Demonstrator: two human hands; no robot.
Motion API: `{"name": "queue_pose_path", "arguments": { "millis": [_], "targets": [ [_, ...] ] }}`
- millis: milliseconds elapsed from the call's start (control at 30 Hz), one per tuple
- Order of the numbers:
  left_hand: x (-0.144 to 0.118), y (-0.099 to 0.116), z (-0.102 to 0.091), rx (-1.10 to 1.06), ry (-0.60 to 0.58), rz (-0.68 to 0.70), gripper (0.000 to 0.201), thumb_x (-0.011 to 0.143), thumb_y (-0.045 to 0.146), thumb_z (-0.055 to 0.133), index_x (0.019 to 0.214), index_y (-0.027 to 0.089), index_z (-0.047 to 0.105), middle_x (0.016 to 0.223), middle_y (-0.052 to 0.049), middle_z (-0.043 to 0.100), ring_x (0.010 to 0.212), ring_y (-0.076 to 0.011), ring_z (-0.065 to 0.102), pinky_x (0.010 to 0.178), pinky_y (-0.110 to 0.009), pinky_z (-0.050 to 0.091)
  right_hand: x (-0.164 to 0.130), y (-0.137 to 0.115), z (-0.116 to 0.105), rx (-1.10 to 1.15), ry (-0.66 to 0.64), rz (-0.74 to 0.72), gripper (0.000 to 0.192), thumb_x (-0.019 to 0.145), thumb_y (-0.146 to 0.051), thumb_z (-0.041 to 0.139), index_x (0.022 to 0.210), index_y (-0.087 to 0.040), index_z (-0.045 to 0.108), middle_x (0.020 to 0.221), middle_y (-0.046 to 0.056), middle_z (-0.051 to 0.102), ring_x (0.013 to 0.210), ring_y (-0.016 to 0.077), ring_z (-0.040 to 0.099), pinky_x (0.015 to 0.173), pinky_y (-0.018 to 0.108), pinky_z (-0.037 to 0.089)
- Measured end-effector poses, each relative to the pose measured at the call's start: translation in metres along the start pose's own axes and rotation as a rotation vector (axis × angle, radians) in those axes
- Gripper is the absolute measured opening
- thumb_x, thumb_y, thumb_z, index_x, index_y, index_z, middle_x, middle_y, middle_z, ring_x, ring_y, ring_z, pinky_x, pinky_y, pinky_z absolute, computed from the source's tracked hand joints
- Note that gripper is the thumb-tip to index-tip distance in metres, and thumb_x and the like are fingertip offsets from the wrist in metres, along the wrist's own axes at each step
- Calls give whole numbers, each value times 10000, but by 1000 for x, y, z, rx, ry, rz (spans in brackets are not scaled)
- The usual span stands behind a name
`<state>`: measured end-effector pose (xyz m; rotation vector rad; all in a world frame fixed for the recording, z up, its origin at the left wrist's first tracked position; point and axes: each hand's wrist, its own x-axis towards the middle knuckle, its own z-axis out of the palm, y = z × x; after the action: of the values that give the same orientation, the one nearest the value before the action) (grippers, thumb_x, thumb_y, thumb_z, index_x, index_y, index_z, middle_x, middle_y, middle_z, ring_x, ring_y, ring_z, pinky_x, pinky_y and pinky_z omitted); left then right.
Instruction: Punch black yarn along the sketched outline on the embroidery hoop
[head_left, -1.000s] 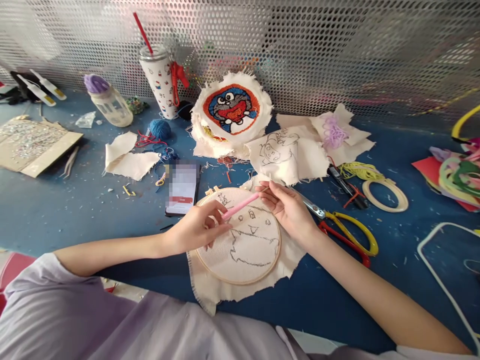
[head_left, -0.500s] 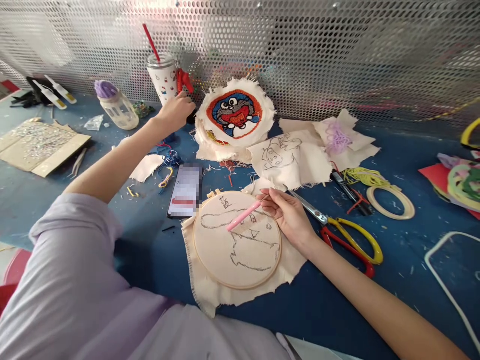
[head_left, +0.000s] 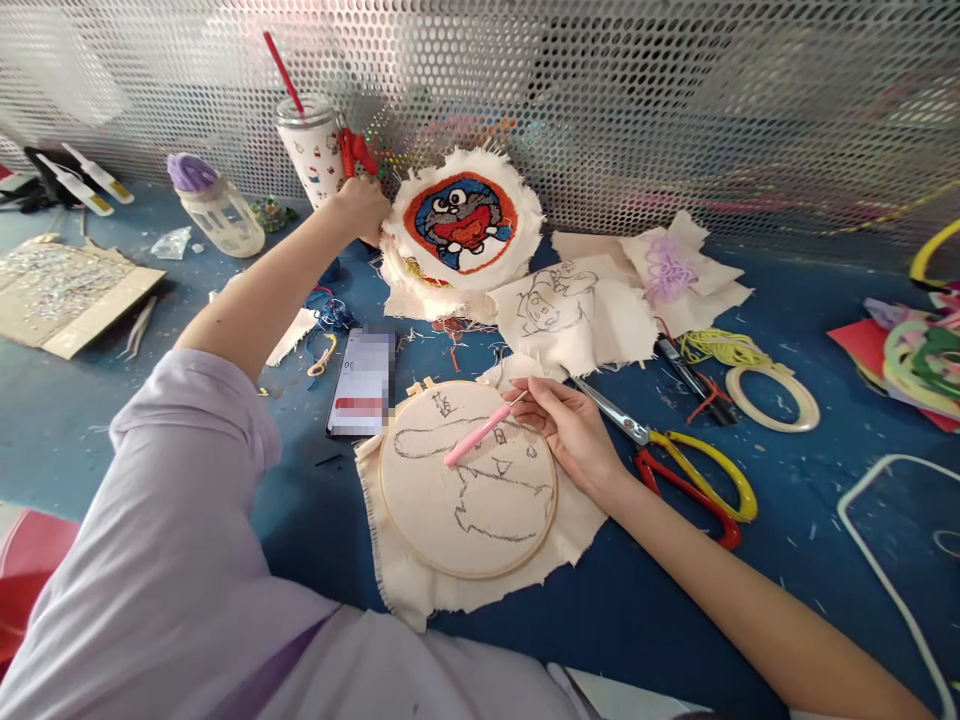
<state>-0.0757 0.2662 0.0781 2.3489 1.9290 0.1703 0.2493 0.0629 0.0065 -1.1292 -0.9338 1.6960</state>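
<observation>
My right hand (head_left: 574,435) pinches a pink-handled punch needle (head_left: 480,432) by its thin metal end, the handle slanting over an embroidery hoop (head_left: 465,572). Stretched in the hoop is cream cloth (head_left: 427,520) with a pencil-like line drawing. My left hand (head_left: 363,207) reaches to the back, beside a white patterned cup (head_left: 311,165) with a red straw and below a red object (head_left: 358,152) I cannot make out. Its fingers are mostly hidden, so whether they hold anything does not show. A finished blue-and-red character embroidery (head_left: 469,225) stands just right of that hand.
A phone (head_left: 361,380) lies left of the hoop. Large scissors (head_left: 679,465) with red and yellow handles lie under and right of my right forearm. Drawn cloth pieces (head_left: 555,310), a marker (head_left: 694,375) and a small hoop (head_left: 772,398) lie behind. A perforated metal panel (head_left: 637,120) borders the table.
The view has shifted slightly, so most things sit a little further left. My left hand stays by the red object, with its forearm and sleeve moved right in view. My right hand keeps the punch needle.
</observation>
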Motion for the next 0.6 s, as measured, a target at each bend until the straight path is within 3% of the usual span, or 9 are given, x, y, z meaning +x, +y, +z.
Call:
{"name": "queue_pose_path", "arguments": {
  "millis": [100,200,333,467,600],
  "targets": [
    [-12,-3,5,70,-18,4,500,824,210,689,1194,-49,474,1167,-93,604,1150,-194,418,1070,-413,296,0,1,-1,-5,-2,-2,264,656,-445,823,773,-211,784,763,22,770,591,77,684,604,142,578],
    [-23,-10,12,109,-30,10,723,808,321,738,1320,2,340,1265,-94,563,1040,-156,425,1052,-416,318,0,1,0,-25,2,-11,269,646,-454,827,770,-219,785,781,29,774,597,86,686,609,161,585],
    [-32,-20,21,137,-38,39,681,879,416,644,1336,19,332,1383,-109,443,1033,-139,388,1045,-364,322,0,0,2,-48,20,-20,264,637,-457,832,759,-228,785,760,23,771,582,88,679,600,176,588],
    [-36,-31,23,123,-83,94,638,884,429,626,1306,16,385,1279,-82,535,963,-120,397,974,-291,374,1,0,2,-49,41,-11,271,619,-453,844,752,-225,784,723,26,765,574,95,680,589,179,588],
    [-43,-36,14,76,-83,146,507,882,321,632,1298,105,438,1250,-15,581,965,-100,439,954,-249,399,3,1,-1,-63,53,-8,250,630,-443,837,751,-231,783,723,22,763,572,99,682,580,179,590]
  ]
}}
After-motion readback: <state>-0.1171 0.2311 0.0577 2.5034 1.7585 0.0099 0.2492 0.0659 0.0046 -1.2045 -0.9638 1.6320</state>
